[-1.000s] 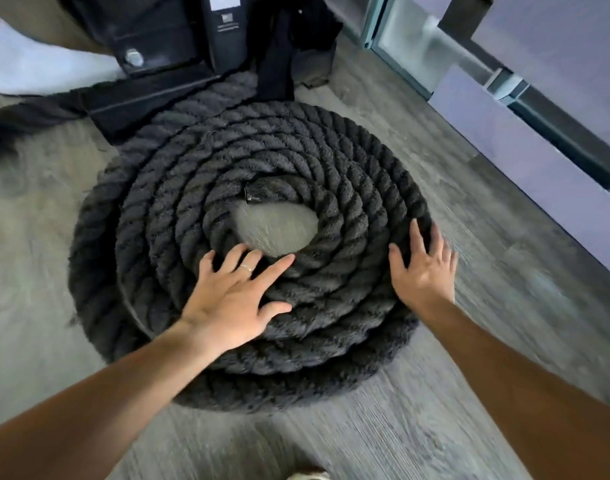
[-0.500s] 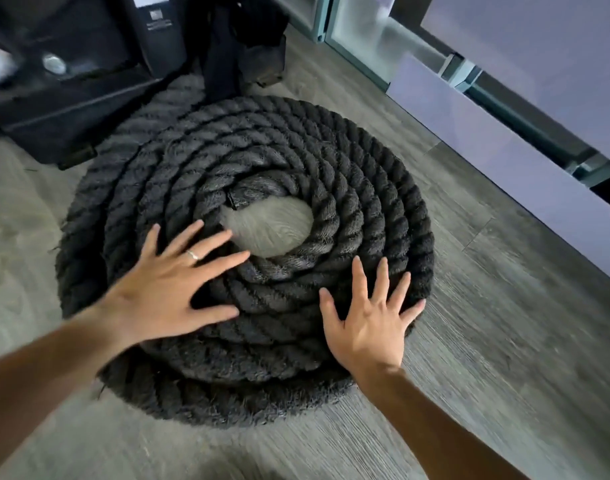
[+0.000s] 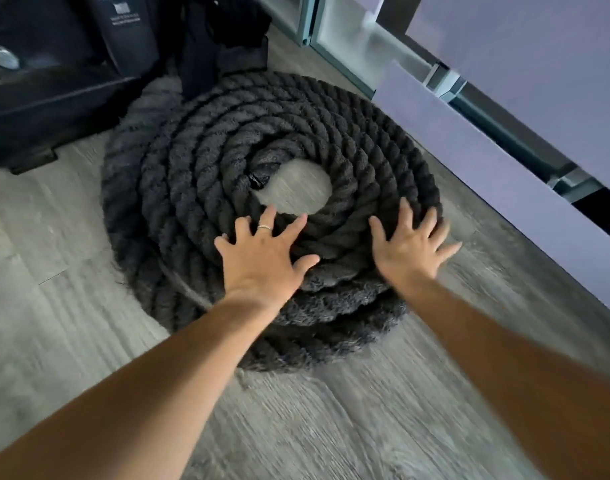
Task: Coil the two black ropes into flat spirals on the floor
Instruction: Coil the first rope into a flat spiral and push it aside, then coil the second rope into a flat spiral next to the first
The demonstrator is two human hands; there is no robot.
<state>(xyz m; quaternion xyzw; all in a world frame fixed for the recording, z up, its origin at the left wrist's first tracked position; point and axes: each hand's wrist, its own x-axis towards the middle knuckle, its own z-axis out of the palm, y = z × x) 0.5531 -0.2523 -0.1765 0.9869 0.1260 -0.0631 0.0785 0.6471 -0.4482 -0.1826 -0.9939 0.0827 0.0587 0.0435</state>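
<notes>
Two hands press flat, fingers spread, gripping nothing: the left hand (image 3: 262, 258), wearing a ring (image 3: 264, 227), lies on the near inner turns of the upper coil (image 3: 296, 133); the right hand (image 3: 412, 247) on its near outer edge. A lower coil (image 3: 130, 202) protrudes beneath, on the floor (image 3: 54, 306). Beyond the hands, the black equipment base (image 3: 54, 98) bears a white label (image 3: 123, 12), its writing illegible.

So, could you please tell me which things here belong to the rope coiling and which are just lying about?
Job:
- top coil
- lower coil beneath it
- left hand flat on top coil
- right hand on its edge
- floor

Lying about:
- black frame
- strap
- glass panels
</notes>
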